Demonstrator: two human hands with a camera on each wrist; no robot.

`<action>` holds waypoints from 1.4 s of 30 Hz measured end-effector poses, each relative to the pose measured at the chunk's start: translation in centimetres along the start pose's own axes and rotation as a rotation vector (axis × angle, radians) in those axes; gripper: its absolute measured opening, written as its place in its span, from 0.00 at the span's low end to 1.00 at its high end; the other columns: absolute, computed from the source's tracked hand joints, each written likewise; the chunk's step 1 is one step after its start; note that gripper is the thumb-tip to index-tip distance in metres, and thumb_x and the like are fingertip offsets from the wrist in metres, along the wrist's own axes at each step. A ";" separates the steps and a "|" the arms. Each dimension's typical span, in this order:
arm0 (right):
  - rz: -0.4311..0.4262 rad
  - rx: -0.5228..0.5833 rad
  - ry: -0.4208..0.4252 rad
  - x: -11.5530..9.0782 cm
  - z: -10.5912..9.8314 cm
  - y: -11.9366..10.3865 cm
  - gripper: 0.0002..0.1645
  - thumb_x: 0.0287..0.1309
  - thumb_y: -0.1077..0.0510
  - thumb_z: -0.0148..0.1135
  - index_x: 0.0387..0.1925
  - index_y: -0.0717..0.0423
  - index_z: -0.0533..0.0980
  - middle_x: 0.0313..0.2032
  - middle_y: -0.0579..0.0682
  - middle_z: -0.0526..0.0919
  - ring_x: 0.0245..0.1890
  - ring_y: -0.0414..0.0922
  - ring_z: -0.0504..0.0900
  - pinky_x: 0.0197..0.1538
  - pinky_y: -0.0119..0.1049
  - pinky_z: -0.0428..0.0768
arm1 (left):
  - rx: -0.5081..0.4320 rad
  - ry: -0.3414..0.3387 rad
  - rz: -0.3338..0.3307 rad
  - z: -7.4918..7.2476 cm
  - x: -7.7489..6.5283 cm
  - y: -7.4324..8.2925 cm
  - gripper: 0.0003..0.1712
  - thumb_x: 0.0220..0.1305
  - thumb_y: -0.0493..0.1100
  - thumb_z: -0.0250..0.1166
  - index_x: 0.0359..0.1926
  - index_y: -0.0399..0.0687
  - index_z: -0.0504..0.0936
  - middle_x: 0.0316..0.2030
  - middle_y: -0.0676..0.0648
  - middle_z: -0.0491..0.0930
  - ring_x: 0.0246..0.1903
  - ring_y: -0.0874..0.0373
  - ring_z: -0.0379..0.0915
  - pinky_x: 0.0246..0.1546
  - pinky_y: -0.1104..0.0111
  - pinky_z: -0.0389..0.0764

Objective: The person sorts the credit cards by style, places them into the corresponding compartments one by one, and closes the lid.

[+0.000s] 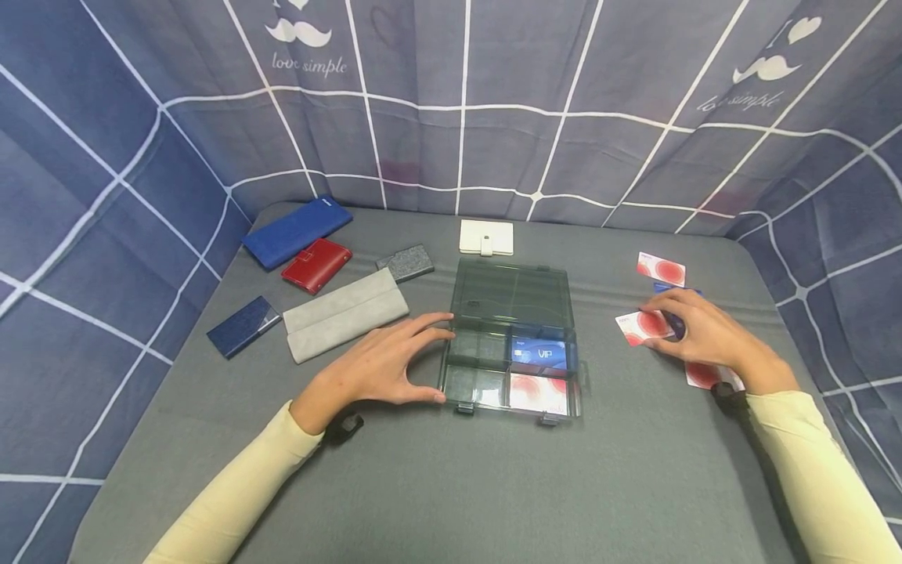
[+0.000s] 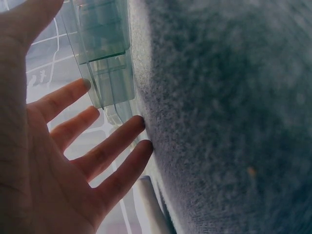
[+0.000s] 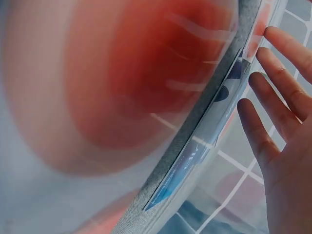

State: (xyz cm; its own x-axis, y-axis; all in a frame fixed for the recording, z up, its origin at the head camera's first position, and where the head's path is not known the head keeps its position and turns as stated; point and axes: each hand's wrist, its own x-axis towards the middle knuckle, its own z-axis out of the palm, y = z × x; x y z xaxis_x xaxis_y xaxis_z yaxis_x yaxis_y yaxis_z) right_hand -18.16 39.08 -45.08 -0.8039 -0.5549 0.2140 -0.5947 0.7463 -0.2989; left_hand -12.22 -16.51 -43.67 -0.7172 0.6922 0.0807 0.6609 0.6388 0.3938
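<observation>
A transparent dark-green compartment box [image 1: 512, 294] lies with its lid folded back. Its right-hand compartments contain a blue VIP card [image 1: 539, 354] and a red-and-white card [image 1: 538, 393]. My left hand [image 1: 380, 366] spans the box's left side, thumb near the front corner and fingertips by the hinge side; in the left wrist view its fingers [image 2: 114, 151] are spread. Over at the right, my right hand [image 1: 705, 333] has thumb and index finger at opposite edges of a red-and-white card [image 1: 629, 326]. Its other fingers [image 3: 275, 97] look extended in the right wrist view.
More cards lie around the right hand: a red-and-white one [image 1: 661, 269], a blue one [image 1: 665, 287] and another red one [image 1: 701, 376]. Left of the box are a grey case [image 1: 345, 313], red wallet [image 1: 317, 265], blue wallet [image 1: 296, 231] and navy card holder [image 1: 239, 327]. A white wallet [image 1: 486, 235] sits behind.
</observation>
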 end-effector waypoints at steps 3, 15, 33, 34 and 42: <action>0.007 -0.006 -0.017 -0.1 -0.1 0.1 0.34 0.43 0.58 0.87 0.55 0.58 0.84 0.56 0.56 0.83 0.59 0.61 0.78 0.61 0.45 0.68 | 0.002 0.001 0.000 0.0 0.0 0.0 0.54 0.55 0.79 0.74 0.76 0.58 0.75 0.82 0.56 0.60 0.71 0.51 0.73 0.54 0.52 0.83; -0.018 -0.035 0.000 -0.4 -0.1 0.1 0.31 0.39 0.58 0.87 0.49 0.55 0.85 0.51 0.55 0.85 0.55 0.60 0.80 0.57 0.53 0.70 | -0.002 -0.011 -0.012 0.1 0.0 0.0 0.54 0.55 0.78 0.74 0.76 0.58 0.74 0.82 0.55 0.60 0.72 0.50 0.72 0.57 0.51 0.82; -0.017 -0.054 0.027 -0.8 -0.2 0.3 0.30 0.36 0.59 0.86 0.47 0.52 0.86 0.48 0.50 0.85 0.51 0.53 0.82 0.59 0.34 0.67 | -0.001 -0.005 -0.005 0.0 0.1 0.0 0.54 0.56 0.78 0.74 0.76 0.57 0.75 0.82 0.55 0.60 0.72 0.49 0.71 0.59 0.50 0.81; -0.019 -0.064 0.025 -0.8 -0.3 0.2 0.30 0.36 0.59 0.86 0.47 0.52 0.86 0.47 0.50 0.86 0.50 0.53 0.82 0.57 0.37 0.68 | -0.003 -0.006 -0.006 0.0 0.1 0.0 0.54 0.56 0.78 0.74 0.76 0.57 0.74 0.82 0.55 0.60 0.72 0.49 0.71 0.59 0.50 0.81; -0.027 -0.119 0.024 -0.4 -0.2 -0.5 0.26 0.36 0.54 0.85 0.42 0.52 0.86 0.42 0.49 0.86 0.45 0.53 0.85 0.51 0.48 0.73 | -0.008 -0.002 0.000 0.1 0.0 0.0 0.54 0.55 0.77 0.74 0.76 0.57 0.74 0.82 0.55 0.60 0.72 0.49 0.72 0.54 0.51 0.83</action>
State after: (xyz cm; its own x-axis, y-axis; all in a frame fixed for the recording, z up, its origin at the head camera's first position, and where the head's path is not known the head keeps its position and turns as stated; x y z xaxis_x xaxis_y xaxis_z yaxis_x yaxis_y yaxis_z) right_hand -17.55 39.00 -44.78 -0.7865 -0.5676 0.2434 -0.6117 0.7702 -0.1806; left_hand -12.23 -16.48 -43.72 -0.7167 0.6929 0.0787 0.6591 0.6361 0.4011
